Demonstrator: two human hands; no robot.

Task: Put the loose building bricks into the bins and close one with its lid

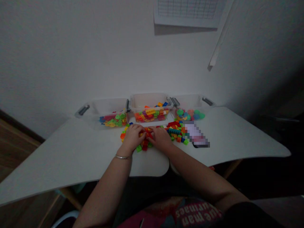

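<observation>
Both hands meet over a pile of colourful toy building bricks at the middle of the white table. My left hand, with a silver bangle at the wrist, has its fingers curled around a red brick. From the other side my right hand pinches the same red piece. Its exact shape is partly hidden by the fingers. Loose green and red bricks lie just below the hands, and a teal brick lies to the right of my right hand.
Along the wall stand three clear bins: the left bin with green and red pieces, the middle bin with bricks, the right bin with round pieces. A phone lies right of the pile. The table has a curved front edge.
</observation>
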